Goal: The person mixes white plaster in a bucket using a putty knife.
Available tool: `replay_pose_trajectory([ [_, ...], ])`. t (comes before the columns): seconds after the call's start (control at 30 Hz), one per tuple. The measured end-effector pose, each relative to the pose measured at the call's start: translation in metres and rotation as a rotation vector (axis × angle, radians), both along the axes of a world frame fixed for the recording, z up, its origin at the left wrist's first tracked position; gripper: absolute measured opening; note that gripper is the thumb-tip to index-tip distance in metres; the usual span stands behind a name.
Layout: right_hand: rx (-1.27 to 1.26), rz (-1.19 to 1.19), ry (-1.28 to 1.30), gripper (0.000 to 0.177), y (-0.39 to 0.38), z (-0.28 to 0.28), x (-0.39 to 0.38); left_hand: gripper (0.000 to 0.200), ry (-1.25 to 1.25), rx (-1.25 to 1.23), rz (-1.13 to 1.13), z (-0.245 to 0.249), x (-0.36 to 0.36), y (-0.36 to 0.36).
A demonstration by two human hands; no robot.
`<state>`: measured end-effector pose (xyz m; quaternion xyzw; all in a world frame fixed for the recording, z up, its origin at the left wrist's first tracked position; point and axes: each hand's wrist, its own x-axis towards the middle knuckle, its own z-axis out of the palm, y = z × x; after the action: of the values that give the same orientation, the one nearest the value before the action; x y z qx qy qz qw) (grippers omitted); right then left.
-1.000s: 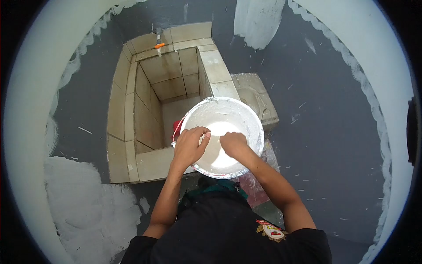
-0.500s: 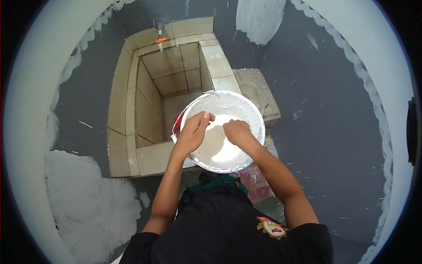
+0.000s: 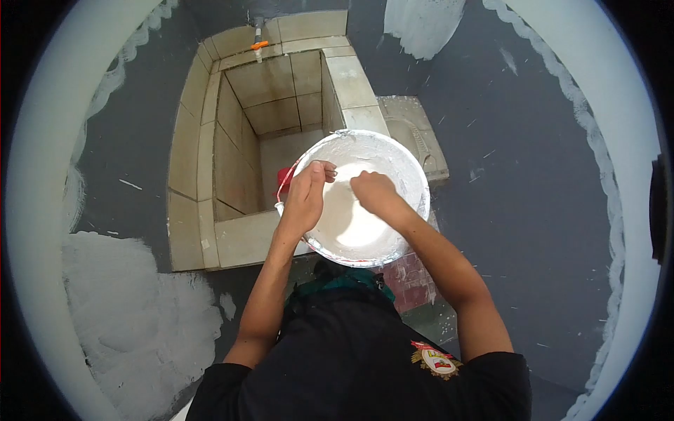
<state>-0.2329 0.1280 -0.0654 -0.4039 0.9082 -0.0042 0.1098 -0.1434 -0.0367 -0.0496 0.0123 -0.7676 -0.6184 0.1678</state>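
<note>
A round white bucket (image 3: 414,168) with smeared inner walls stands in front of me, with whitish liquid (image 3: 351,224) inside it. Over the bucket's left part is my left hand (image 3: 309,193), its fingers curled together; whatever they hold, if anything, is too small to name. My right hand (image 3: 375,191) is over the middle of the bucket, closed in a fist-like curl with its fingertips hidden. A small gap separates the two hands. The bucket's red-and-white handle (image 3: 286,181) hangs at its left side.
Behind and left of the bucket is a tiled basin (image 3: 210,168) with an orange-handled tap (image 3: 259,45) above. A red object (image 3: 283,179) shows inside it. A squat toilet (image 3: 414,137) lies to the right. Dark walls (image 3: 519,196) with white patches stand around, and reddish tiles (image 3: 407,284) lie below.
The bucket, basin and both hands appear slightly higher in view. My hands remain over the bucket, both still closed.
</note>
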Motion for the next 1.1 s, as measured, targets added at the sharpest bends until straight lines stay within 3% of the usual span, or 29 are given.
replay_pose_trajectory([
  [0.13, 0.163, -0.089, 0.002, 0.021, 0.017, 0.008, 0.012, 0.057, 0.032, 0.091, 0.029, 0.002, 0.003, 0.000],
  [0.27, 0.321, 0.014, -0.192, 0.023, 0.021, 0.015, 0.035, 0.059, 0.027, 0.143, 0.023, 0.005, 0.003, -0.002],
  [0.4, 0.221, 0.177, -0.335, 0.019, 0.005, 0.006, 0.026, 0.060, 0.017, 0.159, 0.014, 0.004, 0.002, -0.003],
  [0.5, -0.011, 0.125, -0.313, 0.020, -0.003, -0.002, 0.005, 0.060, 0.020, 0.123, 0.015, 0.008, 0.005, -0.001],
  [0.6, -0.051, 0.038, -0.113, 0.017, 0.004, 0.001, -0.006, 0.060, 0.011, 0.140, 0.013, 0.008, 0.005, -0.001],
  [0.7, 0.083, -0.018, 0.019, 0.018, 0.016, 0.005, -0.003, 0.060, 0.014, 0.145, 0.006, 0.005, 0.006, -0.002],
  [0.83, 0.207, -0.102, 0.004, 0.024, 0.025, 0.011, 0.019, 0.059, 0.026, 0.145, -0.003, 0.004, 0.007, -0.003],
  [0.97, 0.397, 0.048, -0.217, 0.026, 0.013, 0.021, 0.037, 0.059, 0.016, 0.144, -0.016, 0.007, 0.007, -0.002],
  [1.1, 0.217, 0.230, -0.371, 0.025, -0.006, 0.004, 0.023, 0.059, 0.026, 0.141, -0.035, 0.004, 0.006, -0.003],
])
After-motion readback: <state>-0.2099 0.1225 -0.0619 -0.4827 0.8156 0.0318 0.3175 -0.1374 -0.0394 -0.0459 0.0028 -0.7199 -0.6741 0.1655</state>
